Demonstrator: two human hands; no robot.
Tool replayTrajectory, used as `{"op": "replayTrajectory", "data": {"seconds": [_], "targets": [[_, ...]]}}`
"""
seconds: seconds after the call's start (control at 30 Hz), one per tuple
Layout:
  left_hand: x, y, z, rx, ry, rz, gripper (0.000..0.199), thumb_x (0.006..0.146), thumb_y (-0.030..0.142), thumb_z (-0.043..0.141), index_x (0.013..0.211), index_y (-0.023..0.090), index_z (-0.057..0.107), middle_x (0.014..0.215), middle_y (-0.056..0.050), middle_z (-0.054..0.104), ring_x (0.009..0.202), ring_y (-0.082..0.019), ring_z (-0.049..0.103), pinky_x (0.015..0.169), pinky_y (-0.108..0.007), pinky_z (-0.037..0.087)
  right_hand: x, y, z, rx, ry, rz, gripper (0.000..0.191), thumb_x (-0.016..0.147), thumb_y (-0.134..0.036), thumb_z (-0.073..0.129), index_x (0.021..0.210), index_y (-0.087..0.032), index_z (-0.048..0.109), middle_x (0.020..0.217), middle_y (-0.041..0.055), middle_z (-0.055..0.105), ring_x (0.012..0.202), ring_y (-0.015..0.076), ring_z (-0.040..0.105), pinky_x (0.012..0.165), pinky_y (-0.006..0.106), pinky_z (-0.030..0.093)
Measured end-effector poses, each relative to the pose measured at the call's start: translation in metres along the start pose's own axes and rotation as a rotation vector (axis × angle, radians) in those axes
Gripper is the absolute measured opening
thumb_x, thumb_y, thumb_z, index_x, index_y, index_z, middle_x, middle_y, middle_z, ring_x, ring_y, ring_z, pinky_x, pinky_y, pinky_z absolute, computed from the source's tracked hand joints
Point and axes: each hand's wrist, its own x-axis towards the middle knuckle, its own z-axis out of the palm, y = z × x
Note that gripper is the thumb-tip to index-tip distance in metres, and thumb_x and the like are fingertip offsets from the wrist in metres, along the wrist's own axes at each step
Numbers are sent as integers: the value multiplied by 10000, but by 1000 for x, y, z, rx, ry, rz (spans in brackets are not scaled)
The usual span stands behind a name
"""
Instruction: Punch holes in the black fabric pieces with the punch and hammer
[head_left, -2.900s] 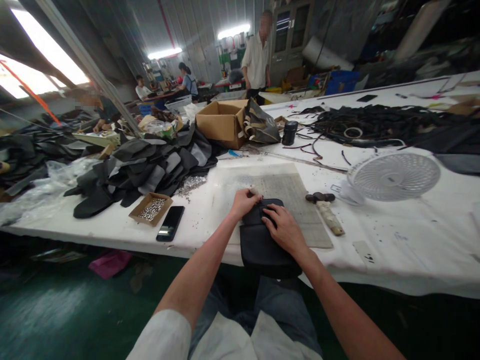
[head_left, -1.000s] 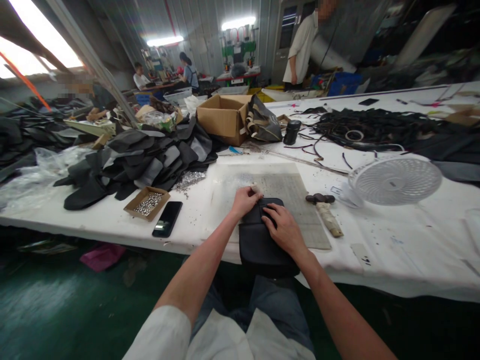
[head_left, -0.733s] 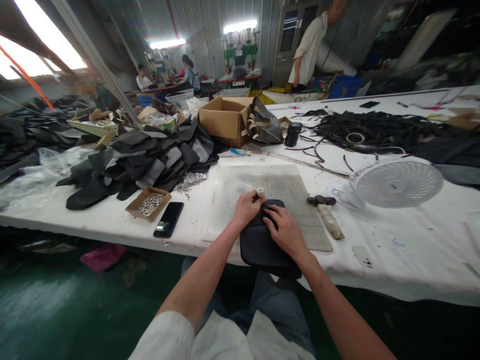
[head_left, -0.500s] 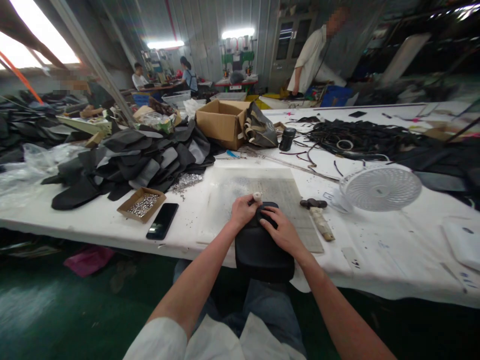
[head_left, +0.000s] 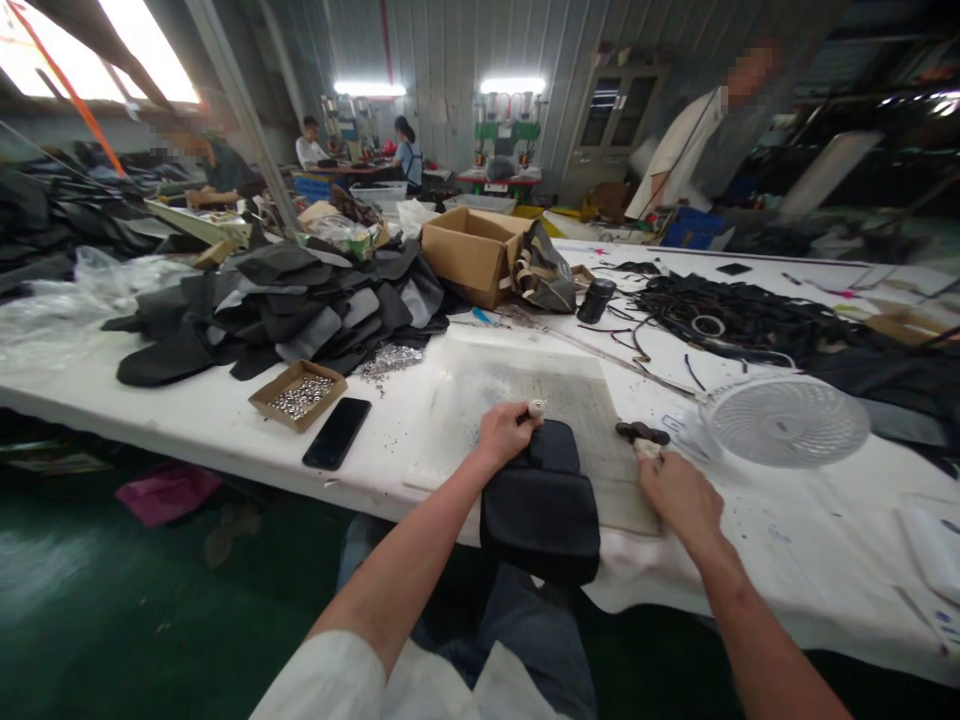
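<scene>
My left hand (head_left: 508, 434) is closed around a short upright tool with a pale, rounded top (head_left: 536, 408), perhaps a punch; its lower end is hidden. Beneath and beside that hand lies a black bag or case (head_left: 538, 520), its upper part on the board and its lower part over the table's front edge. To the right, my right hand (head_left: 681, 492) has its fingers wrapped round the pale taped handle of a hammer (head_left: 643, 434), whose dark head points away from me. The hammer rests at the right edge of the grey board (head_left: 592, 400).
Left of the board are a phone (head_left: 337, 433), a small carton of metal fittings (head_left: 296, 396) and a heap of black pieces (head_left: 300, 300). A white fan (head_left: 784, 422) stands right of the hammer. A cardboard box (head_left: 472, 255) and dark straps (head_left: 720, 310) lie farther back. Several people are beyond.
My right hand has left the black bag, moved right and closed on the hammer's handle. The left hand still grips the pale-topped tool. The view has shifted a little, and a person behind has moved right.
</scene>
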Motion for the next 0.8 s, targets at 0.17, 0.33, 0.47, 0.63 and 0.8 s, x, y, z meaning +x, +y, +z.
{"op": "replayTrajectory", "data": {"seconds": [0.17, 0.33, 0.47, 0.63, 0.8], "targets": [[0, -3, 2, 48, -2, 21, 155, 994, 378, 783, 1057, 290, 894, 1064, -49, 888, 1002, -282, 790, 822, -324, 511, -5, -36, -31, 373, -93, -52, 658, 1098, -680, 422, 1120, -122, 770, 979, 198, 765, 888, 307, 764, 701, 415, 641], [2, -2, 1, 70, -19, 13, 184, 1019, 398, 749, 1074, 296, 892, 1058, -42, 882, 981, -259, 777, 811, -312, 490, -48, -86, -81, 569, 58, -449, 638, 1005, -753, 688, 1284, -186, 778, 847, 69, 756, 653, 212, 683, 590, 326, 571], [2, 2, -2, 98, -32, 27, 179, 1020, 391, 743, 1049, 286, 885, 1056, -58, 878, 980, -258, 774, 802, -312, 474, -77, -121, -74, 276, 311, -720, 704, 1094, -596, 584, 1668, -188, 602, 1198, 177, 845, 876, 295, 808, 768, 381, 614], [0, 3, -4, 131, -43, 4, 192, 1021, 406, 733, 1026, 277, 875, 1041, -80, 873, 989, -268, 783, 798, -317, 478, -73, -136, -36, 167, 48, -722, 675, 1094, -476, 558, 1679, -142, 595, 1091, 182, 871, 721, 282, 799, 666, 351, 590], [0, 4, -4, 147, -54, 8, 190, 1017, 423, 748, 1066, 296, 880, 1092, -74, 879, 1028, -278, 789, 827, -321, 502, -76, -152, -92, 253, 142, -724, 680, 1075, -491, 652, 1703, -241, 577, 952, 76, 863, 610, 198, 733, 614, 296, 560]]}}
